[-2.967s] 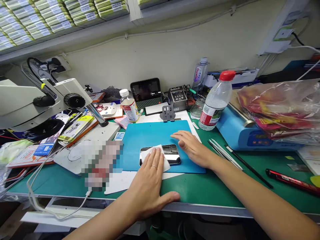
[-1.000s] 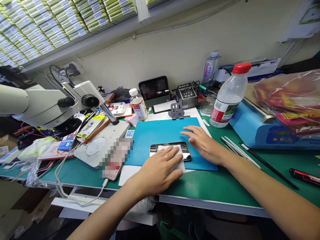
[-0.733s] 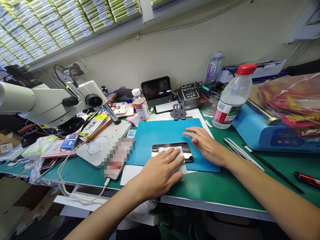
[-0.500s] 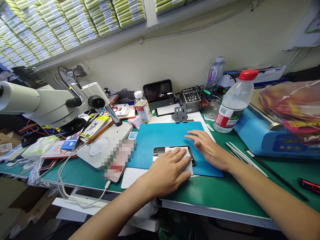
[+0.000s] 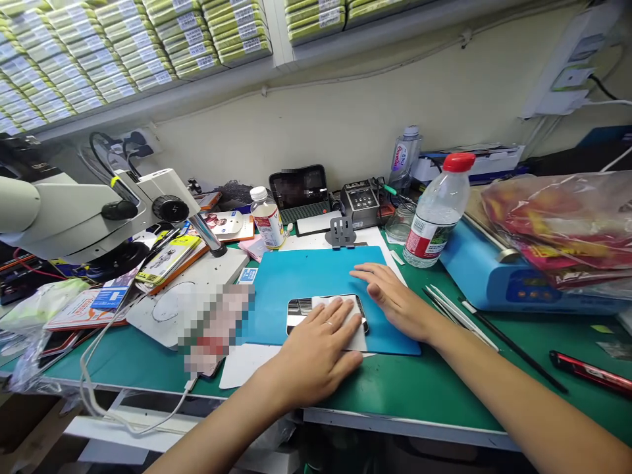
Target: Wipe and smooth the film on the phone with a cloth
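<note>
A smartphone (image 5: 297, 307) lies sideways on a blue work mat (image 5: 286, 271), its dark glossy face showing reflected stripes. Over its right part is a white wipe (image 5: 362, 341). My left hand (image 5: 316, 359) rests flat on the wipe, fingers stretched out, a ring on one of them. Its palm hides the lower edge of the phone and part of the wipe. Just right of the phone, my right hand (image 5: 399, 303) is open over the mat with fingers extended and nothing in it.
A second phone (image 5: 220, 329), plugged into a white cable, lies left of the mat. Farther left stands a microscope (image 5: 74, 210). To the right are a red-capped bottle (image 5: 437, 217), thin white sticks (image 5: 459, 316), a blue machine (image 5: 494, 270) and a red-and-black tool (image 5: 590, 374).
The view has swung to the right, so the bench things sit farther left in the picture. My left hand stays flat on the wipe; my right hand remains open beside the phone.
</note>
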A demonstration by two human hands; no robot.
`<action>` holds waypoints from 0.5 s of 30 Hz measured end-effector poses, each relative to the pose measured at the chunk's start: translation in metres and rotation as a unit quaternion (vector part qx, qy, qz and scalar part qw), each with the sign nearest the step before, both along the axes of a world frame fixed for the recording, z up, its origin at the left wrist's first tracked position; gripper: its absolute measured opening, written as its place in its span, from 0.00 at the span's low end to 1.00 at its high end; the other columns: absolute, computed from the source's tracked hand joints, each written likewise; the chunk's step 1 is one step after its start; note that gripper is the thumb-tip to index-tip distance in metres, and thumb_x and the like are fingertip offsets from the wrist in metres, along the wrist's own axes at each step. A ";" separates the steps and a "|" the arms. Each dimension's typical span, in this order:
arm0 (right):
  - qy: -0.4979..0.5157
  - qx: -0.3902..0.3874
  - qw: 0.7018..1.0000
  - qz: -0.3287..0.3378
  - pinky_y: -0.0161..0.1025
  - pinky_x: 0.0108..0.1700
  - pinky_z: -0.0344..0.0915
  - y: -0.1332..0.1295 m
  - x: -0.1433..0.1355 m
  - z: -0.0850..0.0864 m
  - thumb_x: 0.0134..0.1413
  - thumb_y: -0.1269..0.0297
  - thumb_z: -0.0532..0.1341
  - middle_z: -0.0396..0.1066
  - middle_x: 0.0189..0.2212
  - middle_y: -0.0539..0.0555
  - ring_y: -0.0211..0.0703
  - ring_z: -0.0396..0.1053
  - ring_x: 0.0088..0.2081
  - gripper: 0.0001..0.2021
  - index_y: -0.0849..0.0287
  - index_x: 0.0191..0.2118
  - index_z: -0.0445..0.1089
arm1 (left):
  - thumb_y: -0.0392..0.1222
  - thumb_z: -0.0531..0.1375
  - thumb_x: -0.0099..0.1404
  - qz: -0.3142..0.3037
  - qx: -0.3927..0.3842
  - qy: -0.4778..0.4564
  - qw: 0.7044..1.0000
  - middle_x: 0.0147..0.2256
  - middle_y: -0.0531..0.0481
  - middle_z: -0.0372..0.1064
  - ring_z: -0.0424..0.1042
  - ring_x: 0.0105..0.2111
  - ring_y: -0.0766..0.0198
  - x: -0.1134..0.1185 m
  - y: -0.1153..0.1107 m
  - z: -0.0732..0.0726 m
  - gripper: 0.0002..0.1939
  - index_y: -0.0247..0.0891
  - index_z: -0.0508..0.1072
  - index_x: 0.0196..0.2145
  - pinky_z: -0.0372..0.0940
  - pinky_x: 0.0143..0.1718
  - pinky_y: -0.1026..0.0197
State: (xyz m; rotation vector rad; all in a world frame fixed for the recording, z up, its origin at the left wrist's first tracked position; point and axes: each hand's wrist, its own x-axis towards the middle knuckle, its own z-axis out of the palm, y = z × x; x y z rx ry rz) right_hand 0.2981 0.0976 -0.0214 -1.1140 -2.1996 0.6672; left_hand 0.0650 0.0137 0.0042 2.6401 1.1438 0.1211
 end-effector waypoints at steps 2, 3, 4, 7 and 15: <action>-0.002 0.002 1.000 0.001 0.66 0.71 0.53 0.000 0.000 0.001 0.64 0.30 0.38 0.68 0.64 0.67 0.62 0.59 0.68 0.44 0.58 0.63 0.71 | 0.55 0.49 0.80 -0.010 0.005 -0.014 1.000 0.74 0.39 0.43 0.42 0.75 0.46 0.015 0.003 -0.002 0.33 0.33 0.53 0.73 0.46 0.73 0.40; -0.003 0.003 1.000 0.001 0.66 0.71 0.53 0.000 0.000 0.002 0.65 0.30 0.39 0.68 0.64 0.67 0.62 0.59 0.68 0.44 0.58 0.64 0.71 | 0.55 0.48 0.80 -0.015 0.005 -0.019 1.000 0.74 0.39 0.43 0.43 0.74 0.47 0.019 0.003 -0.002 0.33 0.33 0.53 0.73 0.46 0.73 0.41; -0.002 0.006 1.000 0.001 0.66 0.70 0.54 0.000 0.000 0.002 0.65 0.30 0.39 0.68 0.64 0.67 0.62 0.60 0.68 0.43 0.58 0.64 0.71 | 0.56 0.47 0.80 -0.017 0.003 -0.021 1.000 0.74 0.40 0.43 0.43 0.74 0.48 0.019 0.002 -0.002 0.33 0.33 0.52 0.73 0.46 0.73 0.41; 0.006 0.020 1.000 0.003 0.66 0.70 0.55 0.000 0.000 -0.001 0.66 0.31 0.41 0.69 0.63 0.65 0.62 0.61 0.67 0.40 0.55 0.63 0.71 | 0.56 0.45 0.81 -0.007 -0.010 -0.014 1.000 0.75 0.43 0.41 0.42 0.75 0.52 0.002 -0.006 -0.002 0.32 0.37 0.51 0.74 0.45 0.74 0.42; 0.008 0.005 1.000 -0.008 0.67 0.70 0.55 -0.001 0.002 -0.004 0.67 0.32 0.41 0.69 0.64 0.63 0.61 0.59 0.68 0.38 0.52 0.63 0.72 | 0.55 0.44 0.81 0.073 -0.018 0.023 0.997 0.75 0.45 0.37 0.39 0.75 0.51 -0.042 -0.010 -0.001 0.31 0.42 0.50 0.75 0.46 0.73 0.40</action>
